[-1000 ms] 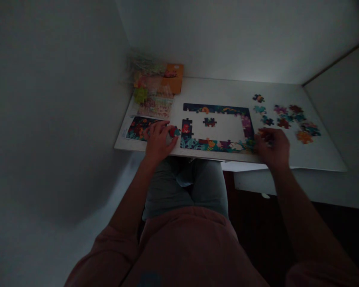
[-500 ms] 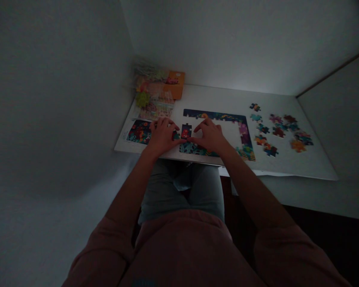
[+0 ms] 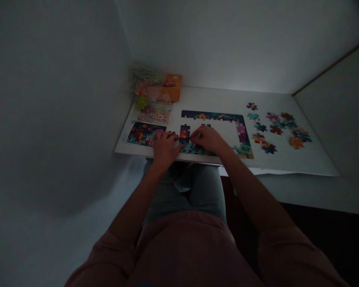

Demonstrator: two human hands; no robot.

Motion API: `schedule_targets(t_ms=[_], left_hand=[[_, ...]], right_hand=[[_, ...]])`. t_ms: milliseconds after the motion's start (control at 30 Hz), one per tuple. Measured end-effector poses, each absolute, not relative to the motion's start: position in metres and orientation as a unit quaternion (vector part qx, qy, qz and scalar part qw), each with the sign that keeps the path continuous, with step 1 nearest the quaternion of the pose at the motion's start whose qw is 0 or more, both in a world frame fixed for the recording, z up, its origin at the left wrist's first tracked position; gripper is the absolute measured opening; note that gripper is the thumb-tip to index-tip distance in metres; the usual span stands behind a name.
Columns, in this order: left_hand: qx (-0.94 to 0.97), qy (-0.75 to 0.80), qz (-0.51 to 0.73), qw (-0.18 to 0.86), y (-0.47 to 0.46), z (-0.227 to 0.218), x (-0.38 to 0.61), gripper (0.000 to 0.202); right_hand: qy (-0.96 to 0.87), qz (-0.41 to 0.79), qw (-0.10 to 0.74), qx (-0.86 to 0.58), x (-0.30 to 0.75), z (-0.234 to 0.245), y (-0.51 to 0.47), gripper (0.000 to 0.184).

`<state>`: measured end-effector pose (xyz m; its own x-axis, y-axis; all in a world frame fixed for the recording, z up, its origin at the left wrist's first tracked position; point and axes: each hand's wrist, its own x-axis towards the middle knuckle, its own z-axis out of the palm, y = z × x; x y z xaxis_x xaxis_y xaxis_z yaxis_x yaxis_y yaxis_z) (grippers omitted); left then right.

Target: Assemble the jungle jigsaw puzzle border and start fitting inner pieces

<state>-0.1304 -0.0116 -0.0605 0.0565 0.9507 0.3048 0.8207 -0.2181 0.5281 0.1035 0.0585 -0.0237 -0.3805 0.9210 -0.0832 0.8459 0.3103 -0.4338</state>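
Though L hand [image 3: 165,149], R hand [image 3: 208,139] rest on jigsaw [image 3: 212,116], grip of fingers [image 3: 196,136] unclear, white desk [image 3: 287,163] betw. grey walls [image 3: 242,44].

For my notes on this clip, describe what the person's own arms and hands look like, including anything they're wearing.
The left hand and right hand are bare, with no gloves, and no cables or straps show on them. The dusty-pink left sleeve and right sleeve are long and loose, ending short of the wrists and leaving the forearms uncovered.

Above the jigsaw frame [image 3: 212,116], a strip of white bench [image 3: 215,99] lets a hand pass along the wall [image 3: 227,48]; loose puzzle pieces [image 3: 277,130] obstruct its right end.
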Motion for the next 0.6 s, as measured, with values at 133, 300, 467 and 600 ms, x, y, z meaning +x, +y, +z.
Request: schedule_targets(t_ms=[133, 300, 467, 600], left_hand=[[0.708, 0.624, 0.313, 0.108, -0.012, -0.062, -0.128, 0.024], [0.704, 0.634, 0.301, 0.109, -0.013, -0.059, -0.127, 0.028], [0.701, 0.632, 0.315, 0.102, -0.014, -0.062, -0.128, 0.027], [0.699, 0.632, 0.317, 0.110, -0.013, -0.065, -0.129, 0.029]], right_hand=[[-0.846, 0.173, 0.075, -0.499, 0.106, -0.021, 0.073, 0.011], [-0.865, 0.146, 0.043, -0.478, 0.101, -0.014, 0.088, 0.016], [-0.868, 0.153, 0.034, -0.471, 0.100, -0.011, 0.089, 0.016], [-0.862, 0.154, 0.040, -0.481, 0.101, -0.007, 0.087, 0.014]])
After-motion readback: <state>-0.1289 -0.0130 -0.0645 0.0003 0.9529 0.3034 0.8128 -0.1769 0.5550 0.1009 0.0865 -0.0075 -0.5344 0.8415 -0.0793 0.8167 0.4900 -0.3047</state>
